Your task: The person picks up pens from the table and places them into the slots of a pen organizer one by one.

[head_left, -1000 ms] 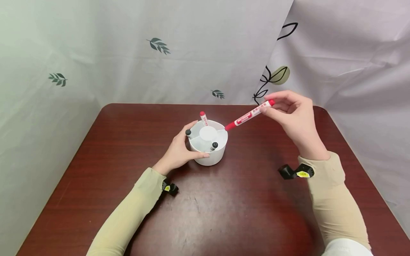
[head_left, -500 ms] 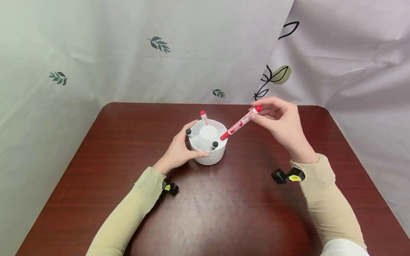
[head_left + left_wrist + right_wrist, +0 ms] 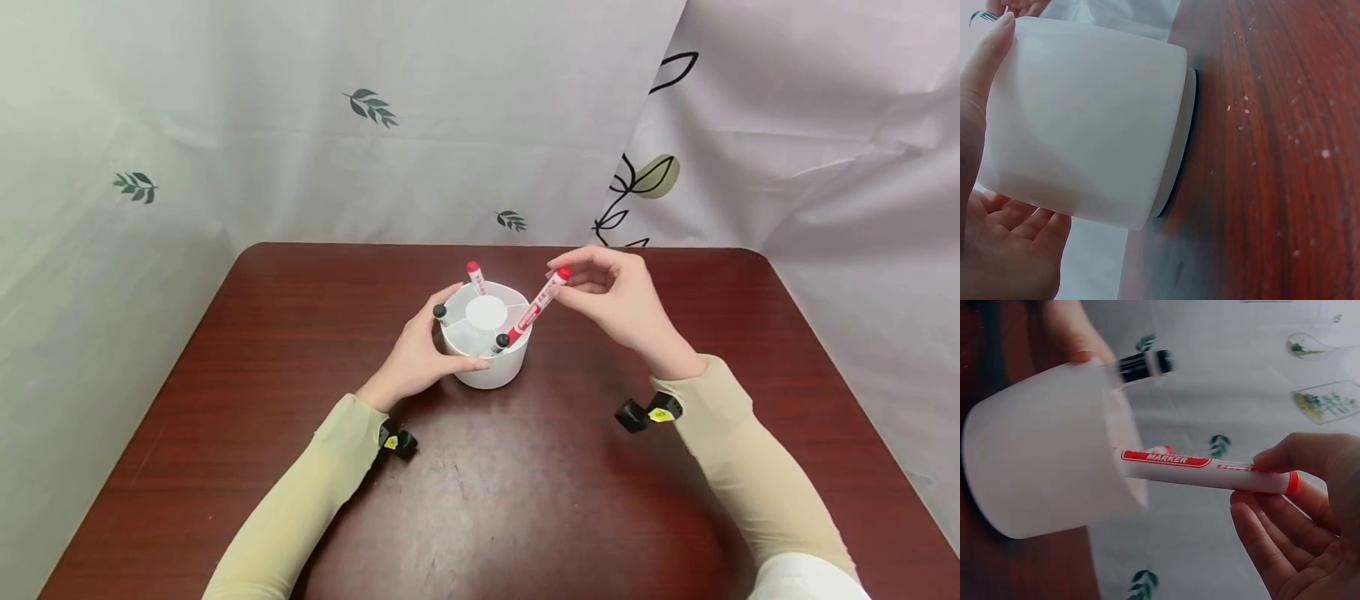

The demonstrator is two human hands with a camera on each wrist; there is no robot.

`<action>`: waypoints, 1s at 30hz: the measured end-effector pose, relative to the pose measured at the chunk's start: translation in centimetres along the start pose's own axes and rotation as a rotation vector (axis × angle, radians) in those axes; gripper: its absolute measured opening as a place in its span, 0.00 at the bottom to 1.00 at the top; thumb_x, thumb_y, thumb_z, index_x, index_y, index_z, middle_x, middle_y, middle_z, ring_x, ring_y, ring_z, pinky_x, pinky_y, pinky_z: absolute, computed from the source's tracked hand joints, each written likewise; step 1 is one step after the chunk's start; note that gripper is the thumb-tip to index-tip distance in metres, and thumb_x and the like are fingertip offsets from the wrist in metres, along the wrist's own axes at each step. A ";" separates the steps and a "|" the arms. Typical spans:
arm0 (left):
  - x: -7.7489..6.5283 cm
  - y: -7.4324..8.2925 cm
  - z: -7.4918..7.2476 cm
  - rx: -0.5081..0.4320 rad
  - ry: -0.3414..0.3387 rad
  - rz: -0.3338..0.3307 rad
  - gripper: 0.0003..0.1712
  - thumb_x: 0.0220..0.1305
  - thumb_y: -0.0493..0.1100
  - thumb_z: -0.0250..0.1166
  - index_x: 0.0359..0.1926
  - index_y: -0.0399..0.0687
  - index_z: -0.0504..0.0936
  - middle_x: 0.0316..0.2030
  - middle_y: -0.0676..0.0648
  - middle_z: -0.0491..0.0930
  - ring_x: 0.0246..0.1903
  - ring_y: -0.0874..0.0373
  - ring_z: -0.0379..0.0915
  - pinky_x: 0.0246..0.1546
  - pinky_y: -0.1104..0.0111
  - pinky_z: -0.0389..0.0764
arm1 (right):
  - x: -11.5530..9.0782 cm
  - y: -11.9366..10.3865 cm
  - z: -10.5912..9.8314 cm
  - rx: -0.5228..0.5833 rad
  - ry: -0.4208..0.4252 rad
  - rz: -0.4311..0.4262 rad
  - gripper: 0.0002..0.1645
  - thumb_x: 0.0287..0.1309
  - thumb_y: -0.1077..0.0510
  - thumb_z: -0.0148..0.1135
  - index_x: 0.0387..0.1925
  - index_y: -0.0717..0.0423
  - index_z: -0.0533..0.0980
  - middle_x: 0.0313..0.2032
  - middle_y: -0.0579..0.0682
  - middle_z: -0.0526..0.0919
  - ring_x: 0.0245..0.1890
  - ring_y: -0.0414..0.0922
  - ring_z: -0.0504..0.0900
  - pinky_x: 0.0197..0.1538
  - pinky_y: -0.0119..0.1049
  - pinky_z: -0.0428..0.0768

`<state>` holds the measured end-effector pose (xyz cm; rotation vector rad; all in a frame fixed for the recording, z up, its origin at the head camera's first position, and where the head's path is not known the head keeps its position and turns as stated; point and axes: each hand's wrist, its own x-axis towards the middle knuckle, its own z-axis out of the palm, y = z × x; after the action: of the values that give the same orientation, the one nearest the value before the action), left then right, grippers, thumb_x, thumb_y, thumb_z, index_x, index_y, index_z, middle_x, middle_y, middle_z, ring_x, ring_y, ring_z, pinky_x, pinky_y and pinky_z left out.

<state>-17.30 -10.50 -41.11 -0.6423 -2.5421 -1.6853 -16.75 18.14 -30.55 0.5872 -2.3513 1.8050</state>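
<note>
A round white pen holder [image 3: 491, 374] with dividers and a raised round centre stands on the table. My left hand [image 3: 414, 357] grips it from the left, thumb along the near wall and fingers round the far side. Between thumb and fingers, my right hand [image 3: 611, 300] pinches the red end of a red-and-white marker [image 3: 536, 308]. The marker slants down, its capped end inside the right compartment; in the right wrist view its tip is hidden behind the wall. Two black-capped markers, one at the left [image 3: 440, 312] and one at the front [image 3: 502, 342], and a red-ended marker [image 3: 476, 273] at the back stand in the holder.
The dark red wooden table [image 3: 525, 483] runs back to a pale curtain [image 3: 300, 167] with leaf prints. A small black camera sits on each wrist, one on the left [image 3: 397, 440] and one on the right [image 3: 648, 412].
My right hand has moved left and down, bringing the marker from beside the rim into the right compartment and tilting it steeper. The left hand and pen holder have stayed put.
</note>
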 end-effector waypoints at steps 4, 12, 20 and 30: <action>-0.1 0.0 0.1 -0.004 -0.001 0.004 0.64 0.41 0.49 0.87 0.78 0.55 0.60 0.63 0.53 0.73 0.59 0.58 0.69 0.60 0.54 0.70 | -0.1 -0.2 1.1 -0.041 -0.052 0.034 0.14 0.59 0.69 0.69 0.48 0.66 0.83 0.44 0.62 0.86 0.38 0.49 0.86 0.44 0.33 0.83; 0.1 -0.2 0.0 -0.009 -0.002 0.014 0.64 0.42 0.48 0.87 0.77 0.57 0.60 0.63 0.52 0.73 0.60 0.58 0.69 0.61 0.54 0.69 | 0.8 4.2 1.8 -0.073 -0.093 0.065 0.13 0.61 0.59 0.72 0.48 0.52 0.87 0.42 0.50 0.88 0.35 0.47 0.87 0.43 0.36 0.84; 0.0 -0.3 -0.2 0.007 -0.003 0.005 0.64 0.42 0.49 0.87 0.78 0.58 0.60 0.64 0.53 0.72 0.60 0.58 0.69 0.61 0.54 0.69 | 1.0 5.1 2.1 -0.112 -0.102 0.035 0.15 0.64 0.57 0.71 0.52 0.50 0.87 0.50 0.53 0.86 0.42 0.45 0.86 0.48 0.37 0.83; 0.0 -0.5 -0.5 0.033 -0.024 0.010 0.69 0.41 0.52 0.87 0.80 0.59 0.55 0.67 0.54 0.70 0.64 0.59 0.66 0.65 0.52 0.65 | 0.3 2.5 1.8 -0.135 -0.034 0.059 0.25 0.63 0.60 0.71 0.62 0.56 0.80 0.56 0.53 0.83 0.51 0.51 0.85 0.55 0.45 0.81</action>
<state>-17.56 -11.15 -41.34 -0.6753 -2.5725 -1.6395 -17.72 16.92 -33.24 0.5408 -2.5137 1.6542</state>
